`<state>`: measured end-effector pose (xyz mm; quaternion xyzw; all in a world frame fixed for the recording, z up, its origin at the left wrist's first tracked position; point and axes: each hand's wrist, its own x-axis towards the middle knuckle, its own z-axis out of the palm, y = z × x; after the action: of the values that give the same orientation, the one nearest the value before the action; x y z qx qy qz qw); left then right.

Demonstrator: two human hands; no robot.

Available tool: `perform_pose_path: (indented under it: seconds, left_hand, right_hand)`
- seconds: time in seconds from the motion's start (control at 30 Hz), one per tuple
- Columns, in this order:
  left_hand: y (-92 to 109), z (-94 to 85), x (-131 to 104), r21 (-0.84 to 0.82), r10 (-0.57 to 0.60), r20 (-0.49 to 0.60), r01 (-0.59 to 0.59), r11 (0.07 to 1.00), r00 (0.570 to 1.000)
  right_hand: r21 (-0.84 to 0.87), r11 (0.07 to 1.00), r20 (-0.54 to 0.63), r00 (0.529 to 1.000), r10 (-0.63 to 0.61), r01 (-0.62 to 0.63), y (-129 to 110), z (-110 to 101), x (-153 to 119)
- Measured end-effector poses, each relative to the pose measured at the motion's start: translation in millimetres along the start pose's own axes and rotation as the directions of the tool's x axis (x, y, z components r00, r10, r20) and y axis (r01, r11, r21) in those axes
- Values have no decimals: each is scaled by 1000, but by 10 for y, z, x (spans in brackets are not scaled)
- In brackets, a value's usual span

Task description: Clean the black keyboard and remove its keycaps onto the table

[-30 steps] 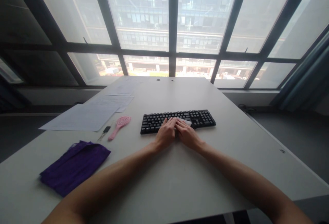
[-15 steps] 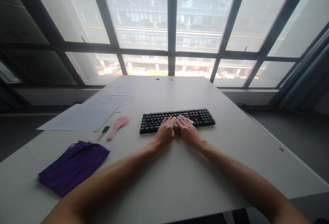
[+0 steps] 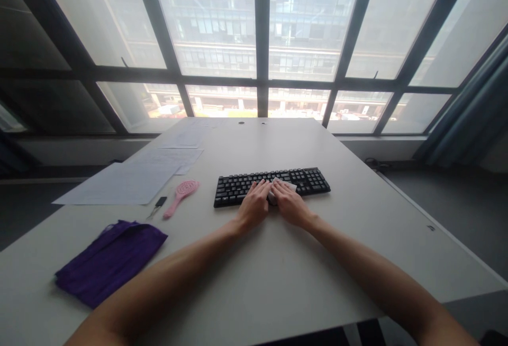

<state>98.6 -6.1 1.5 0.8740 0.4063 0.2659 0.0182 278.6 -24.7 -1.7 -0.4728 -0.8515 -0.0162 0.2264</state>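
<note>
A black keyboard (image 3: pixel 230 189) lies on the white table, tilted slightly in my view. Across its middle keys rests my left hand (image 3: pixel 255 201), fingers stretched out and lying flat, with its fingertips close to my right hand. My right hand (image 3: pixel 291 204) presses a white tissue (image 3: pixel 290 186) against the keys. Part of the tissue sticks out beyond the fingers, and the rest is hidden under the palm.
Left of the keyboard lie a pink hairbrush (image 3: pixel 183 196), a small black item with a metal end (image 3: pixel 160 202) and a folded purple cloth (image 3: pixel 115 258). Printed papers (image 3: pixel 119 183) cover the table's far left edge (image 3: pixel 24 240). Large windows (image 3: pixel 214 28) stand behind.
The whole view has shifted very slightly, so things sit a little further left. Both hands stay on the keyboard, and the tissue remains under my right hand.
</note>
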Motion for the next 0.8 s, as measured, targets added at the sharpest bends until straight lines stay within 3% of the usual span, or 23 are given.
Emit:
perform_pose_path:
  seconds: [0.07, 0.27, 0.4, 0.47, 0.57, 0.7, 0.8]
  left_hand:
    - [-6, 2, -2, -2, -2, -4, 2, 1000, 1000]
    - [-6, -7, -7, -1, 1, -14, -1, 1000, 1000]
    - [39, 14, 5, -23, 0, -61, -1, 1000, 998]
    - [36, 2, 10, -33, -14, -100, 11, 999, 995]
    - [-72, -72, 0, -41, -54, -141, 49, 998, 989]
    - [-343, -194, -31, -54, -150, -190, 142, 988, 970]
    - [-447, -216, -38, -77, -191, -218, 178, 981, 957]
  right_hand:
    - [16, 1000, -6, 1000, -25, 25, -4, 10, -1]
    - [-44, 978, -54, 978, 202, -205, 76, 46, 103]
    - [-33, 962, -41, 962, 271, -273, 85, 58, 283]
    - [-18, 973, -18, 973, 231, -231, 32, 71, 386]
    - [61, 997, 22, 999, 42, -43, -121, 108, 523]
    - [163, 968, 31, 980, -198, 191, -357, 185, 624]
    - [154, 964, 22, 975, -222, 216, -431, 233, 622]
